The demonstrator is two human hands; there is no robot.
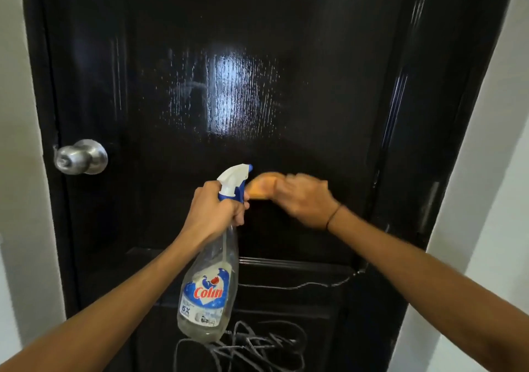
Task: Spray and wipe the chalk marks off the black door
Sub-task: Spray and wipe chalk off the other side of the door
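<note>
Gripping a clear plastic spray bottle (211, 271) in our left hand (213, 209), we face a glossy black door (315, 85). Our blurred right hand (303, 197) clutches an orange sponge (262, 189).

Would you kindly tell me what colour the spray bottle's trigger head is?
White with blue trim, on the spray bottle in the left hand; head view.

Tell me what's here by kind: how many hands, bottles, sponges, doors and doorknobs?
Hands: 2, left hand and right hand
Spray bottle: 1
Yellow sponge: 1
Black door: 1
Doorknob: 1
Total: 6
</note>
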